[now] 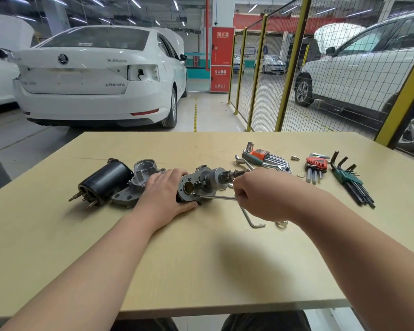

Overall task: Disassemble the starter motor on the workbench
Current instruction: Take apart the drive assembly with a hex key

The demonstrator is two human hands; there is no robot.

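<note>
The starter motor lies in parts on the workbench (201,271). A black cylindrical housing (104,181) with studs rests at the left, a grey cast cover (141,177) beside it. My left hand (166,192) presses down on the grey drive-end assembly (202,183), which has a brass bushing facing me and a shaft pointing right. My right hand (256,195) grips a slim hex key (215,197); its tip sits at a screw just below the bushing.
Another L-shaped hex key (250,217) lies under my right wrist. At the back right are a ratchet wrench (265,163), an orange-holder key set (261,152), a red-holder set (317,163), a green-holder set (349,181) and a small socket (295,158). A yellow mesh fence (285,68) and parked cars stand beyond the bench.
</note>
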